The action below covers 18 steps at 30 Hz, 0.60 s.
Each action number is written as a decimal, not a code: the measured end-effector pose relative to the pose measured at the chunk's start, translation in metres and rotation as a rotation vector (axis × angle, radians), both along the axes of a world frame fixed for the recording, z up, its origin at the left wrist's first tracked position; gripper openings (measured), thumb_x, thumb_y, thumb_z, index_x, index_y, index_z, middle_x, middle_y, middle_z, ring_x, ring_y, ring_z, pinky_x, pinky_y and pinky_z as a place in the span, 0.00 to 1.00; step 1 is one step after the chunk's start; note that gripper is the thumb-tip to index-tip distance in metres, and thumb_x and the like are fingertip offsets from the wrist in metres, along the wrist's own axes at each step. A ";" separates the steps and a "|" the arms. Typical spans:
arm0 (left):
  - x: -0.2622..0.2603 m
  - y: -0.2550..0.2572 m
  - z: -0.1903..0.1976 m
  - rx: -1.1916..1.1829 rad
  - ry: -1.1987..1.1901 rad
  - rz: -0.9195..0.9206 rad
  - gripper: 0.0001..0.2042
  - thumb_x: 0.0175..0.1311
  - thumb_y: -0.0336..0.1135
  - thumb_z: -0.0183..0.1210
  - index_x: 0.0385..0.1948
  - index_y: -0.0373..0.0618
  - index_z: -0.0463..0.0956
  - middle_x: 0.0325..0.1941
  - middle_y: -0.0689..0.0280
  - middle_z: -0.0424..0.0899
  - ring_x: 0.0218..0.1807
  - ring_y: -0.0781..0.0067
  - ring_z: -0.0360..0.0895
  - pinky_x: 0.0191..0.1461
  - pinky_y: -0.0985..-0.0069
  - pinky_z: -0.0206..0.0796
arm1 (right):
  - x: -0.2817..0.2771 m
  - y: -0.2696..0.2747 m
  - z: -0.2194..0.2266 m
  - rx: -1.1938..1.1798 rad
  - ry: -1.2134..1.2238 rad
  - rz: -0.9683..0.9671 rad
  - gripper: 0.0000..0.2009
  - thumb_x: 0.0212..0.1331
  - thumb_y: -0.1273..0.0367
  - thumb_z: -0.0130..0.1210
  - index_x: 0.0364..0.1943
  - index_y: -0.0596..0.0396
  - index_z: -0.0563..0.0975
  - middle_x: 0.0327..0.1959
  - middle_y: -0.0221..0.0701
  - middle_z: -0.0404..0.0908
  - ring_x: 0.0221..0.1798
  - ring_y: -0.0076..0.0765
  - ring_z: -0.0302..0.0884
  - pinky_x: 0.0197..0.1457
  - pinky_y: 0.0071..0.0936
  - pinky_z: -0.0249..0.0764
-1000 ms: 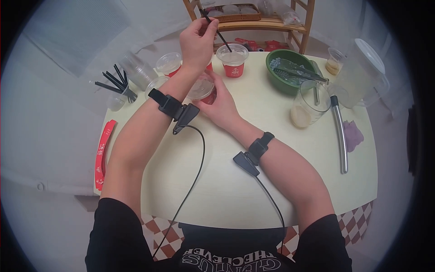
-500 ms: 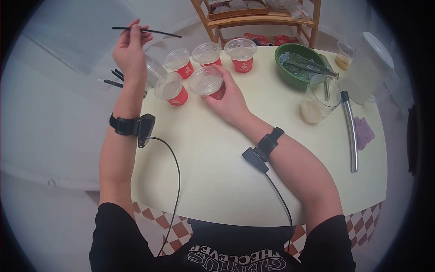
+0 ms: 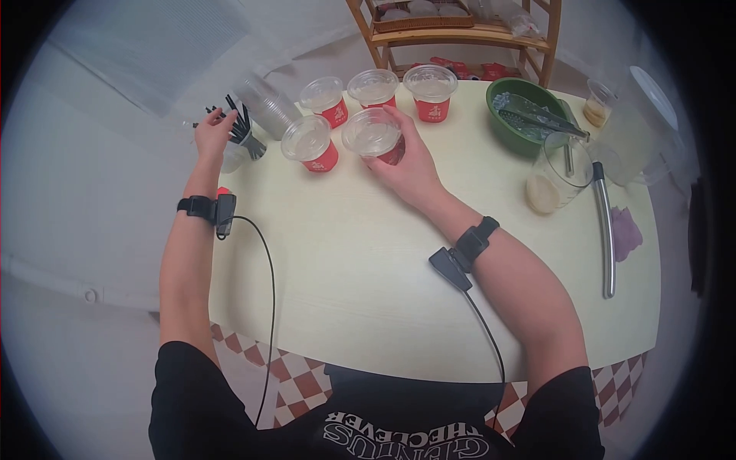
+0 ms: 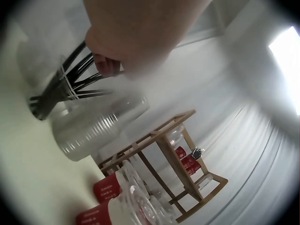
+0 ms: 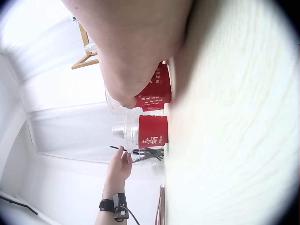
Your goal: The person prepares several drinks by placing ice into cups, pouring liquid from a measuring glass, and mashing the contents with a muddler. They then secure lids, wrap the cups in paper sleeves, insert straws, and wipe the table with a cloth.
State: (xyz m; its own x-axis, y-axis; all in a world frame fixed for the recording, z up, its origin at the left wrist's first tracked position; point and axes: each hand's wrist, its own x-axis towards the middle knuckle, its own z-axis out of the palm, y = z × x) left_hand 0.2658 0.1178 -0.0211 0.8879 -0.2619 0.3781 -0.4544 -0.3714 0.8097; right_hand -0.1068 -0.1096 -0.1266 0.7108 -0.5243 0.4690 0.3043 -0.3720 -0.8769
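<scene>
At the far left of the table, my left hand (image 3: 212, 134) pinches a black straw (image 5: 114, 147) beside a clear cup of black straws (image 4: 75, 77). My right hand (image 3: 414, 167) curls round the side of a lidded clear cup (image 3: 371, 132) with a red sleeve, which stands on the table. Just left of it stands another red-sleeved cup (image 3: 320, 159). Behind these, three more cups of the same kind form a row: a left one (image 3: 334, 115), a middle one (image 3: 373, 80) and a right one (image 3: 432, 110). My right fingers partly cover the held cup's sleeve.
A stack of clear cups (image 3: 268, 107) leans near the straws. On the right are a green bowl (image 3: 510, 138) with tongs, a measuring jug (image 3: 552, 188), a metal stick (image 3: 608, 245), a purple cloth (image 3: 627, 230) and a large clear pitcher (image 3: 640, 138). A wooden shelf (image 3: 491, 37) stands behind.
My left hand has moved left and down with the black straw, from above the back right cup to the straw cup. My right hand has kept its grip on the front cup.
</scene>
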 end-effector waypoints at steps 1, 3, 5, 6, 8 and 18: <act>-0.006 0.001 -0.002 -0.040 -0.051 0.040 0.20 0.71 0.35 0.68 0.62 0.37 0.83 0.44 0.64 0.88 0.37 0.79 0.81 0.42 0.78 0.76 | 0.000 -0.001 0.000 -0.004 0.002 -0.003 0.43 0.58 0.70 0.73 0.78 0.53 0.62 0.76 0.40 0.72 0.78 0.46 0.71 0.80 0.39 0.71; -0.016 0.000 -0.005 -0.077 -0.098 0.073 0.21 0.70 0.33 0.68 0.63 0.36 0.82 0.46 0.63 0.87 0.38 0.78 0.81 0.43 0.78 0.75 | 0.002 0.000 -0.003 0.041 -0.036 0.029 0.43 0.58 0.70 0.73 0.78 0.53 0.62 0.75 0.40 0.72 0.78 0.46 0.71 0.80 0.39 0.72; -0.038 -0.003 -0.006 -0.336 -0.266 -0.013 0.18 0.70 0.27 0.63 0.61 0.37 0.80 0.48 0.65 0.85 0.42 0.80 0.79 0.45 0.80 0.73 | 0.002 -0.002 -0.003 0.023 -0.017 0.010 0.43 0.58 0.70 0.73 0.78 0.53 0.62 0.75 0.41 0.72 0.78 0.46 0.72 0.79 0.39 0.72; -0.061 -0.008 -0.005 -0.336 -0.259 -0.013 0.18 0.70 0.27 0.63 0.61 0.37 0.80 0.48 0.65 0.85 0.42 0.80 0.79 0.45 0.80 0.73 | 0.002 -0.001 -0.003 0.002 -0.003 -0.001 0.43 0.58 0.71 0.73 0.78 0.53 0.62 0.75 0.41 0.72 0.77 0.46 0.72 0.79 0.38 0.72; -0.127 -0.030 -0.002 -0.450 -0.209 -0.218 0.13 0.72 0.24 0.60 0.56 0.39 0.79 0.48 0.67 0.84 0.44 0.84 0.78 0.45 0.82 0.70 | 0.004 0.000 -0.005 0.010 -0.010 -0.001 0.43 0.58 0.71 0.73 0.78 0.53 0.62 0.74 0.41 0.72 0.77 0.46 0.72 0.79 0.38 0.72; -0.246 -0.086 0.016 -0.231 0.089 -0.689 0.12 0.79 0.31 0.57 0.58 0.40 0.80 0.52 0.64 0.88 0.41 0.86 0.77 0.45 0.82 0.67 | 0.005 0.001 -0.003 0.071 -0.053 0.030 0.47 0.58 0.71 0.73 0.80 0.52 0.57 0.73 0.43 0.73 0.74 0.46 0.76 0.76 0.38 0.75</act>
